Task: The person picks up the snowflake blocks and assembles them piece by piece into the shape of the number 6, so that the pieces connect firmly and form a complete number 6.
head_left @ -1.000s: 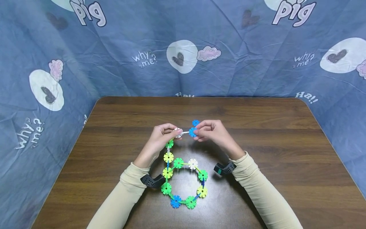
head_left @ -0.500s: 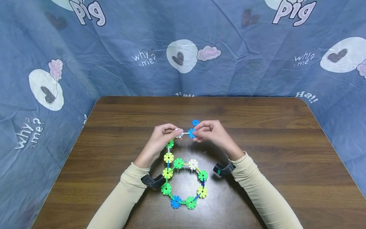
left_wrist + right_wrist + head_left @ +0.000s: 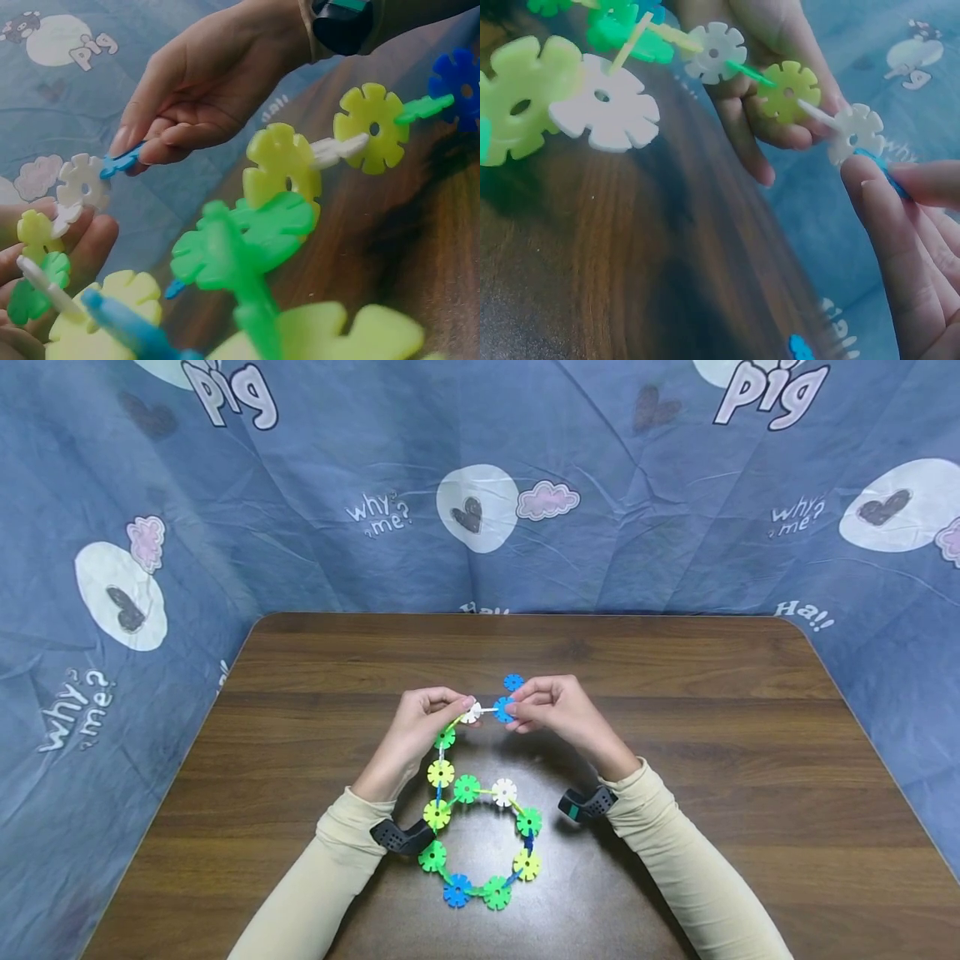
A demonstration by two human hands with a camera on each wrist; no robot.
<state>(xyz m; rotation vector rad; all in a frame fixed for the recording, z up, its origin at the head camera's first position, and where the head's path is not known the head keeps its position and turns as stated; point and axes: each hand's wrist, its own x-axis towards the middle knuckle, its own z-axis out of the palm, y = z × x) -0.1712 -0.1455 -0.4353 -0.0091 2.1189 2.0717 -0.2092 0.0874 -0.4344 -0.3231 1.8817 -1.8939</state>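
My left hand point(image 3: 420, 727) pinches a white slotted snowflake disc point(image 3: 472, 713) at the upper end of a chain of linked plastic discs. An edge-on white disc point(image 3: 855, 135) joins it to a blue disc point(image 3: 504, 709), which my right hand point(image 3: 551, 706) pinches between thumb and fingertips. In the left wrist view the blue disc appears edge-on between the right fingertips. Below the left hand, the chain runs through a green disc point(image 3: 446, 737) and yellow discs point(image 3: 441, 773) to a ring of green, white, yellow and blue discs. My right fingers partly hide the blue disc.
One loose blue disc point(image 3: 513, 682) lies on the wooden table point(image 3: 712, 735) just beyond the right fingers. A blue printed cloth point(image 3: 480, 577) hangs behind and beside the table. Black wristbands point(image 3: 587, 803) are on both wrists.
My right hand has moved slightly left with the blue disc. The left hand has dipped a little, showing more of its white disc, and the ring has shifted slightly left.
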